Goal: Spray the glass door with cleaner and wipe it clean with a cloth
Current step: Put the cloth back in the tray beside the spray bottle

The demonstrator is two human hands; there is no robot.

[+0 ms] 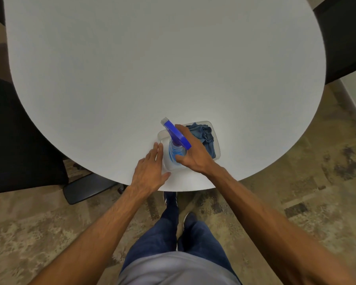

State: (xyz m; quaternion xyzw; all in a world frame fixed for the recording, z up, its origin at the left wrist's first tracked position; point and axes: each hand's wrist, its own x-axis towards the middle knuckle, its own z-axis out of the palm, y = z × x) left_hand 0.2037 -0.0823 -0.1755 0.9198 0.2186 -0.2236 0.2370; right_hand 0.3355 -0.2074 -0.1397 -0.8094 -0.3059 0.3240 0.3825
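Note:
A clear spray bottle (174, 150) with a blue trigger head and blue liquid stands upright in a clear plastic tray (215, 131) near the front edge of a white table (152, 68). A crumpled blue cloth (206, 136) lies in the tray's right half. My right hand (190, 152) wraps around the bottle's neck just under the trigger head. My left hand (151, 170) lies flat with fingers apart against the tray's left side, holding nothing. No glass door is in view.
Black chairs stand at the left (19, 130) and at the upper right (345, 38) of the table. A dark chair base (86, 188) sits on the patterned carpet by the table's front left. My legs and shoes are below the table edge.

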